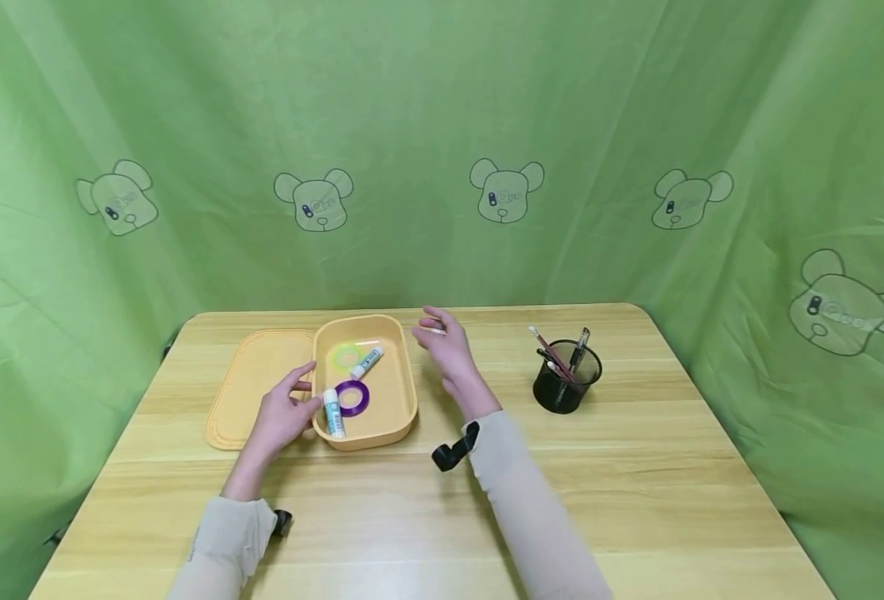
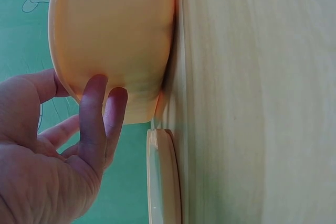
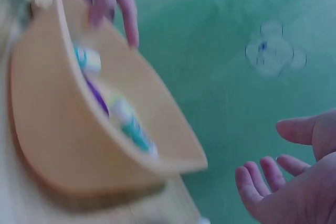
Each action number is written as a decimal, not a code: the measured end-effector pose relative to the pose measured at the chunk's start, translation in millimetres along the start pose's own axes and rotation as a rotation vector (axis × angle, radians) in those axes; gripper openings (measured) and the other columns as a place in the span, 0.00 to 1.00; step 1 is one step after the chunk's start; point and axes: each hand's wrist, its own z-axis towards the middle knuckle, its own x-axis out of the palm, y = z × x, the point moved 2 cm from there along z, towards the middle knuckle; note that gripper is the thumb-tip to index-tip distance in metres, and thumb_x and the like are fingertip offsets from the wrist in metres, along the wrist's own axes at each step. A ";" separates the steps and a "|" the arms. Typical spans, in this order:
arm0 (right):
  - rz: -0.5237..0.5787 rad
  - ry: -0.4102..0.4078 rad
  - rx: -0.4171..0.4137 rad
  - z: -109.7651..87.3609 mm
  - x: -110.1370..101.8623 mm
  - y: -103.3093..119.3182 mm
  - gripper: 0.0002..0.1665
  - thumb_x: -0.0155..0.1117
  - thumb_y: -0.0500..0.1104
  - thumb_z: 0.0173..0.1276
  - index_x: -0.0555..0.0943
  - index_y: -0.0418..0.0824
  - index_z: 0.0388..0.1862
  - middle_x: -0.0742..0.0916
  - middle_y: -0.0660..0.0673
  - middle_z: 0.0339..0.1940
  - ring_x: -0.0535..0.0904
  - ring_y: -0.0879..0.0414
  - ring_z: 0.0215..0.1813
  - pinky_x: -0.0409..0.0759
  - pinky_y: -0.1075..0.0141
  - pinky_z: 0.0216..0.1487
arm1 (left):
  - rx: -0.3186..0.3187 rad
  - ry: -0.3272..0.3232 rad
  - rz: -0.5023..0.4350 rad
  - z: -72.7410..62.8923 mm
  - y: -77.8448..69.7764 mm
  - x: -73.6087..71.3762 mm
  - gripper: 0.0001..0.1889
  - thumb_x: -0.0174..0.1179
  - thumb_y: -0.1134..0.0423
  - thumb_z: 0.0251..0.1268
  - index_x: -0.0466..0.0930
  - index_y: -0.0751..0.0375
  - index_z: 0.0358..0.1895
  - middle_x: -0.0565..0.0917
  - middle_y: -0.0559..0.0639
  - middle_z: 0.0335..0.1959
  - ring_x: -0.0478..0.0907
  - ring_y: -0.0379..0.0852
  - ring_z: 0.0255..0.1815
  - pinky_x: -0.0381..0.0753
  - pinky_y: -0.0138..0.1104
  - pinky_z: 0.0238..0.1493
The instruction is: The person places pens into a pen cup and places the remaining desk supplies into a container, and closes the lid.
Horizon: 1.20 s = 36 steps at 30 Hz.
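Observation:
A light orange plastic box (image 1: 400, 392) stands on the table. Inside it are a larger glue stick (image 1: 333, 414), a smaller glue stick (image 1: 367, 363), a purple tape roll (image 1: 365, 406) and a yellow-green ring (image 1: 335, 357), perhaps tape. My left hand (image 1: 284, 417) grips the box's left wall, thumb over the rim and fingers against the outside (image 2: 93, 124). Past the right rim, my right hand (image 1: 449, 354) hovers with fingers loosely spread, apart from the box. A small white thing (image 1: 434, 331) shows by its fingers; in the right wrist view those fingers (image 3: 273, 174) hold nothing.
The matching orange lid (image 1: 250, 375) lies flat to the left of the box. To the right stands a black mesh pen cup (image 1: 559, 396) with pencils and pens. A green curtain (image 1: 442, 250) hangs behind and on both sides of the wooden table (image 1: 599, 500).

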 end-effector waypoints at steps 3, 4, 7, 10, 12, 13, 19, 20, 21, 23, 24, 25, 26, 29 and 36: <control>-0.047 -0.043 -0.015 13.4 -13.8 -6.4 0.32 0.66 0.35 0.72 0.73 0.40 0.74 0.79 0.36 0.65 0.79 0.45 0.59 0.80 0.55 0.67 | 0.005 -0.001 0.003 -0.2 -0.5 -0.2 0.37 0.62 0.70 0.67 0.63 0.55 0.80 0.76 0.72 0.64 0.85 0.55 0.38 0.91 0.38 0.34; -0.061 -0.054 -0.017 17.1 -17.6 -9.5 0.31 0.66 0.35 0.72 0.73 0.39 0.73 0.80 0.36 0.64 0.79 0.45 0.59 0.80 0.55 0.66 | 0.006 0.000 0.003 -0.2 -0.4 0.0 0.37 0.62 0.69 0.68 0.63 0.55 0.80 0.76 0.72 0.64 0.85 0.54 0.38 0.91 0.38 0.34; -0.124 -0.080 -0.005 26.3 -27.3 -21.7 0.30 0.65 0.35 0.73 0.74 0.38 0.72 0.80 0.34 0.63 0.77 0.44 0.60 0.79 0.56 0.65 | 0.005 0.004 -0.001 -0.5 0.1 0.6 0.37 0.62 0.69 0.68 0.63 0.55 0.80 0.76 0.72 0.64 0.85 0.51 0.37 0.91 0.39 0.34; -0.182 -0.097 0.029 31.2 -33.1 -32.9 0.30 0.65 0.35 0.73 0.74 0.38 0.72 0.79 0.34 0.64 0.77 0.43 0.61 0.80 0.57 0.65 | -0.003 0.002 -0.007 -0.3 1.3 1.2 0.37 0.62 0.69 0.68 0.63 0.54 0.80 0.77 0.71 0.64 0.85 0.50 0.36 0.92 0.39 0.35; -0.215 -0.103 0.050 34.3 -35.2 -40.0 0.30 0.66 0.34 0.72 0.73 0.37 0.73 0.79 0.34 0.64 0.77 0.43 0.61 0.81 0.56 0.65 | -0.009 0.001 -0.010 -0.2 1.9 1.7 0.37 0.62 0.69 0.68 0.63 0.53 0.80 0.77 0.70 0.65 0.85 0.50 0.36 0.92 0.39 0.35; -0.232 -0.107 0.056 35.5 -35.8 -42.8 0.31 0.66 0.34 0.72 0.73 0.37 0.73 0.79 0.34 0.63 0.77 0.43 0.61 0.82 0.56 0.64 | -0.009 0.002 -0.011 0.1 2.3 1.8 0.37 0.62 0.69 0.68 0.63 0.54 0.80 0.77 0.71 0.65 0.85 0.50 0.36 0.92 0.39 0.35; -0.385 -0.112 0.040 43.2 -34.6 -55.3 0.36 0.71 0.34 0.67 0.72 0.36 0.73 0.81 0.34 0.61 0.78 0.41 0.61 0.83 0.55 0.63 | -0.009 -0.004 -0.017 0.1 3.8 2.7 0.37 0.62 0.69 0.67 0.64 0.54 0.80 0.77 0.71 0.65 0.85 0.51 0.37 0.91 0.37 0.34; -0.411 -0.116 0.035 44.0 -34.2 -57.1 0.37 0.72 0.33 0.66 0.72 0.36 0.73 0.81 0.33 0.61 0.79 0.41 0.61 0.83 0.54 0.63 | -0.011 -0.007 -0.018 0.0 3.8 2.8 0.37 0.63 0.69 0.67 0.64 0.53 0.80 0.77 0.70 0.64 0.85 0.51 0.38 0.91 0.37 0.34; -0.434 -0.122 0.033 44.7 -33.8 -58.7 0.38 0.73 0.33 0.64 0.72 0.36 0.73 0.82 0.33 0.61 0.79 0.40 0.61 0.84 0.54 0.63 | -0.010 -0.004 -0.018 0.1 3.9 3.0 0.37 0.63 0.69 0.67 0.64 0.53 0.80 0.77 0.71 0.64 0.85 0.52 0.38 0.91 0.37 0.34; -0.465 -0.128 0.032 45.5 -33.0 -61.7 0.40 0.74 0.32 0.62 0.72 0.35 0.73 0.83 0.33 0.60 0.80 0.40 0.60 0.84 0.54 0.62 | -0.010 0.000 -0.017 0.2 4.1 3.5 0.37 0.63 0.68 0.67 0.64 0.53 0.80 0.77 0.70 0.64 0.85 0.53 0.39 0.91 0.36 0.34; -0.475 -0.130 0.036 45.8 -32.6 -63.2 0.41 0.75 0.31 0.61 0.72 0.35 0.73 0.83 0.33 0.60 0.81 0.40 0.60 0.84 0.54 0.62 | -0.013 0.001 -0.018 0.2 4.2 3.7 0.37 0.63 0.68 0.67 0.64 0.53 0.80 0.77 0.70 0.64 0.85 0.52 0.39 0.91 0.37 0.34; -0.484 -0.129 0.038 46.2 -32.2 -64.4 0.41 0.75 0.30 0.60 0.72 0.35 0.73 0.84 0.34 0.60 0.81 0.41 0.59 0.84 0.55 0.62 | -0.015 0.002 -0.018 0.3 4.3 3.8 0.37 0.63 0.68 0.67 0.64 0.52 0.80 0.77 0.70 0.64 0.85 0.52 0.39 0.91 0.37 0.34; -0.495 -0.126 0.041 46.4 -31.6 -65.1 0.42 0.75 0.30 0.59 0.72 0.35 0.73 0.84 0.34 0.59 0.82 0.41 0.59 0.84 0.55 0.61 | -0.018 0.002 -0.020 0.2 4.2 3.8 0.37 0.63 0.68 0.67 0.64 0.52 0.80 0.77 0.69 0.64 0.85 0.52 0.39 0.91 0.37 0.34; -0.528 -0.119 0.039 47.2 -30.1 -63.6 0.42 0.74 0.29 0.58 0.72 0.34 0.74 0.86 0.33 0.59 0.83 0.41 0.59 0.85 0.55 0.60 | -0.021 0.003 -0.020 0.7 4.0 3.4 0.37 0.63 0.68 0.67 0.64 0.51 0.80 0.77 0.68 0.64 0.85 0.51 0.38 0.91 0.38 0.35; -0.482 -0.081 0.080 47.2 -28.6 -54.5 0.42 0.68 0.25 0.60 0.70 0.35 0.75 0.84 0.31 0.62 0.83 0.39 0.62 0.87 0.56 0.58 | -0.019 -0.001 -0.020 2.2 3.9 0.3 0.37 0.63 0.68 0.67 0.64 0.50 0.80 0.77 0.68 0.65 0.85 0.52 0.38 0.91 0.38 0.35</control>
